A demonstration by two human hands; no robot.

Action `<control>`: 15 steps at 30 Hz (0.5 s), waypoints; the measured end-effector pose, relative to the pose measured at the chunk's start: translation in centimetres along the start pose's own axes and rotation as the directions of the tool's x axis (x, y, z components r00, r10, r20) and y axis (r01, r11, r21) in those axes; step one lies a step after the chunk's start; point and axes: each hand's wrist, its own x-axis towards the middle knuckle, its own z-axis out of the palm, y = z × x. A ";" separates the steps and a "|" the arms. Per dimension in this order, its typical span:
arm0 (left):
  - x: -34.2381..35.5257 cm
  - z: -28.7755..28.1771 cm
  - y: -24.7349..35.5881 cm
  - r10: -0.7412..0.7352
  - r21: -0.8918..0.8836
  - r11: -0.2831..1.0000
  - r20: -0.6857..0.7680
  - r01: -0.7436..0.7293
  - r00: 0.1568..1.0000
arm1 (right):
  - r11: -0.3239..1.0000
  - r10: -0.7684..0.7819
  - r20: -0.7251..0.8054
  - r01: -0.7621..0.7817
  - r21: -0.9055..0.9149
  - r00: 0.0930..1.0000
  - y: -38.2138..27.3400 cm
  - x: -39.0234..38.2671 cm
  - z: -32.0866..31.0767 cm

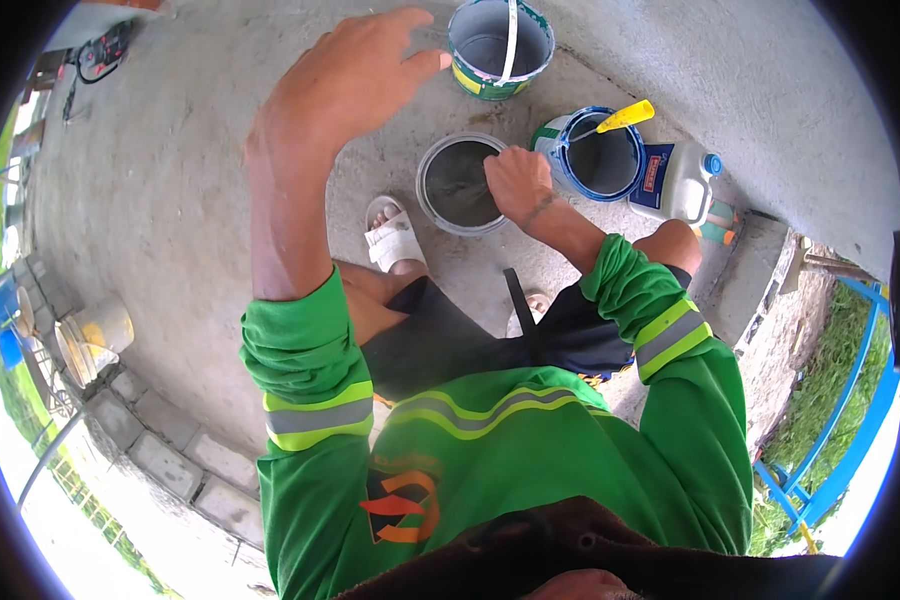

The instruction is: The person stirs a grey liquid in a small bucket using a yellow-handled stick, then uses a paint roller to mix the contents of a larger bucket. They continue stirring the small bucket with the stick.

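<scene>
My left hand (355, 75) is raised in the air left of the far bucket, its thumb and fingers apart and holding nothing. Curled closed, my right hand (518, 183) is at the right rim of a round bucket (427, 205) that holds a wet grey mix (458, 185). What its fingers grip is hidden. Right of that hand stands a blue-rimmed paint bucket (553, 140), with a yellow-handled tool (626, 117) leaning in it. Farther away is a green bucket (490, 88) with a white bail handle, grey residue coating its inside.
A white plastic jug (685, 180) with a blue cap stands by the grey wall (740, 70). My sandalled foot (395, 238) is close to the mix bucket. At left lie concrete blocks (160, 450) and a dirty pail (95, 335). Blue metal railing (850, 410) runs at right.
</scene>
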 end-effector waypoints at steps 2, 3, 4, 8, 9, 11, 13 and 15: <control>-0.2 0.0 0.2 -0.004 0.015 1.000 -0.003 0.004 1.000 | 0.998 0.006 -0.062 -0.010 -0.064 0.998 -2.3 0.1 -0.5; -0.3 -0.1 0.3 -0.006 0.021 1.000 -0.001 0.006 1.000 | 0.995 0.006 -0.091 -0.014 -0.096 0.996 -3.3 -0.2 -0.6; -0.3 -0.2 0.3 -0.007 0.028 1.000 0.000 0.007 1.000 | 0.996 -0.043 -0.102 0.035 -0.081 0.994 -3.9 -0.6 0.0; -0.7 -0.4 0.2 -0.013 0.045 0.999 -0.010 0.013 1.000 | 0.976 -0.214 -0.070 0.216 0.012 0.974 -3.2 -2.9 1.1; -0.7 -0.3 0.0 0.001 0.060 0.998 -0.029 0.001 1.000 | 0.982 -0.190 -0.007 0.190 0.004 0.982 -2.6 -3.3 1.2; -0.9 0.2 -0.5 0.030 0.088 0.996 -0.061 -0.024 0.998 | 0.991 -0.128 0.024 0.129 -0.036 0.992 -2.0 -3.3 0.8; -1.1 0.4 -0.6 0.013 0.073 0.997 -0.066 -0.008 0.998 | 0.994 -0.058 -0.045 0.054 -0.095 0.997 -1.4 -2.3 0.2; -1.3 0.5 -0.1 0.011 0.060 0.998 -0.052 -0.007 0.999 | 0.996 -0.005 -0.105 -0.005 -0.094 0.994 -2.2 -1.2 0.3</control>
